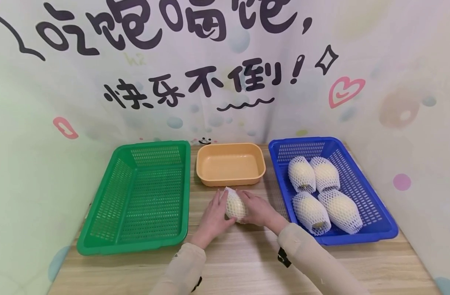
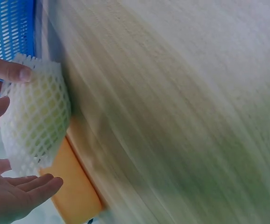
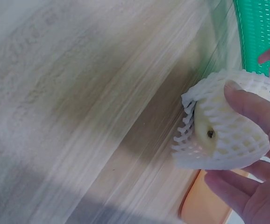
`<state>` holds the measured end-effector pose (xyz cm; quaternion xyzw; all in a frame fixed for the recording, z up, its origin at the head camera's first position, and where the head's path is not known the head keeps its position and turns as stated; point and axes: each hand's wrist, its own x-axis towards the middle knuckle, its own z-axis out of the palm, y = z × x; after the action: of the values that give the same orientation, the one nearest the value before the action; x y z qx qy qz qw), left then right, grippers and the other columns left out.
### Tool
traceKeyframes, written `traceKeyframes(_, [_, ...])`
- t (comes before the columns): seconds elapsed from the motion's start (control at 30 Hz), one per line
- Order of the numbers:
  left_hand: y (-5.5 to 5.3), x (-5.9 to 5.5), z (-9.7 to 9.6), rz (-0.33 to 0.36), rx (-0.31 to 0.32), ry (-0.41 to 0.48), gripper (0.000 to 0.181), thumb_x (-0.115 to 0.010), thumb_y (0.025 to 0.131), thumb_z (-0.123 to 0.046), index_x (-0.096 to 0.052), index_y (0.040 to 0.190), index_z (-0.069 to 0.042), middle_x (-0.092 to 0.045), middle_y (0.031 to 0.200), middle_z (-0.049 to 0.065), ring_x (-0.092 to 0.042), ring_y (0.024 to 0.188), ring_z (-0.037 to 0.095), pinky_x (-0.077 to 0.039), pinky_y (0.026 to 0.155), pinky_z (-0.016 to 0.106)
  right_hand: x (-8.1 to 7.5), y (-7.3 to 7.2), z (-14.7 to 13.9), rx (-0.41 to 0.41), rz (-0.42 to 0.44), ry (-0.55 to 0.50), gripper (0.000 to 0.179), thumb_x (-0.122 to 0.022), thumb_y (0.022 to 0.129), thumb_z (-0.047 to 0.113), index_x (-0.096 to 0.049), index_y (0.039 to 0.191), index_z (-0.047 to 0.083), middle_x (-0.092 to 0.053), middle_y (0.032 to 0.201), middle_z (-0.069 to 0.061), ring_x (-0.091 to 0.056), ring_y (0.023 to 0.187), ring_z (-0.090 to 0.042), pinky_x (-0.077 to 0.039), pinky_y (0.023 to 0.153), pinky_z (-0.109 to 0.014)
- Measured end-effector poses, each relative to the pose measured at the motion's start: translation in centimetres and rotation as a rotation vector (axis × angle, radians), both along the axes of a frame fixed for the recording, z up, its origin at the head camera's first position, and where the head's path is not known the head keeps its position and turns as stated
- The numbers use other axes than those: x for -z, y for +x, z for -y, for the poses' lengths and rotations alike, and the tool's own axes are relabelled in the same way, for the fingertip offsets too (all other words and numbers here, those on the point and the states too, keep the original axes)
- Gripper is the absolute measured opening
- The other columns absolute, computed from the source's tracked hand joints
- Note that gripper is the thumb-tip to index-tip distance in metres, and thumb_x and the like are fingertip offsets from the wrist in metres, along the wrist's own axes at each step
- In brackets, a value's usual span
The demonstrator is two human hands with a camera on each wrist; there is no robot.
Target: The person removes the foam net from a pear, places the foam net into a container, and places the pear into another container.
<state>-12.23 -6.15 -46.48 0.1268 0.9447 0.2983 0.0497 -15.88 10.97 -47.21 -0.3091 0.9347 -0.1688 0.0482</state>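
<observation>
A pale yellow oval fruit [image 1: 235, 206] in a white foam net is between the two hands, over the wooden table in front of the orange tray. My right hand [image 1: 261, 211] grips it, the thumb lying on the net and the fingers on the opposite side in the right wrist view. There the fruit [image 3: 207, 128] shows a small dark spot at its bare end, where the net stands open. My left hand [image 1: 213, 217] is at its other side; in the left wrist view its fingers [image 2: 39, 189] are stretched out beside the netted fruit [image 2: 39, 116].
On the right, a blue basket [image 1: 376, 205] has several similar netted fruits [image 1: 340, 211]. An orange tray [image 1: 230, 182] stands behind the hands with nothing in it. At the left is a green basket [image 1: 151, 205] with a bare bottom. A printed cloth wall [image 1: 225, 119] rises behind.
</observation>
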Motion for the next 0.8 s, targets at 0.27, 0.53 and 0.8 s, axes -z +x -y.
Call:
traceKeyframes(0.27, [-0.24, 0.46, 0.24, -0.011, 0.017, 0.018, 0.075, -0.069, 0.076, -0.027, -0.030, 0.135, -0.003, -0.030, 0.133, 0.024, -0.034, 0.117, 0.038, -0.029, 0.094, 0.047, -0.20, -0.13, -0.31, -0.062, -0.091, -0.004, 0.075, -0.076, 0.067, 0.024, -0.042, 0.129, 0.003, -0.046, 0.126, -0.016, -0.055, 0.096, -0.030, -0.045, 0.075, -0.042])
traceKeyframes(0.53, [-0.18, 0.59, 0.49, 0.017, 0.014, -0.003, 0.069, -0.062, 0.081, -0.031, -0.029, 0.137, -0.007, -0.032, 0.133, 0.020, -0.037, 0.114, 0.037, -0.031, 0.092, 0.047, -0.24, -0.31, -0.52, -0.079, -0.197, -0.055, 0.059, -0.073, 0.071, 0.026, -0.053, 0.122, 0.007, -0.054, 0.119, -0.010, -0.058, 0.091, -0.025, -0.047, 0.071, -0.038])
traceKeyframes(0.8, [-0.05, 0.77, 0.56, 0.018, 0.001, 0.011, 0.068, -0.058, 0.084, -0.034, -0.026, 0.137, -0.005, -0.034, 0.131, 0.022, -0.038, 0.114, 0.037, -0.032, 0.091, 0.047, 0.07, 0.21, -0.24, -0.041, -0.047, -0.036, 0.081, -0.075, 0.070, 0.027, -0.033, 0.134, 0.003, -0.043, 0.124, -0.026, -0.051, 0.101, -0.037, -0.039, 0.084, -0.047])
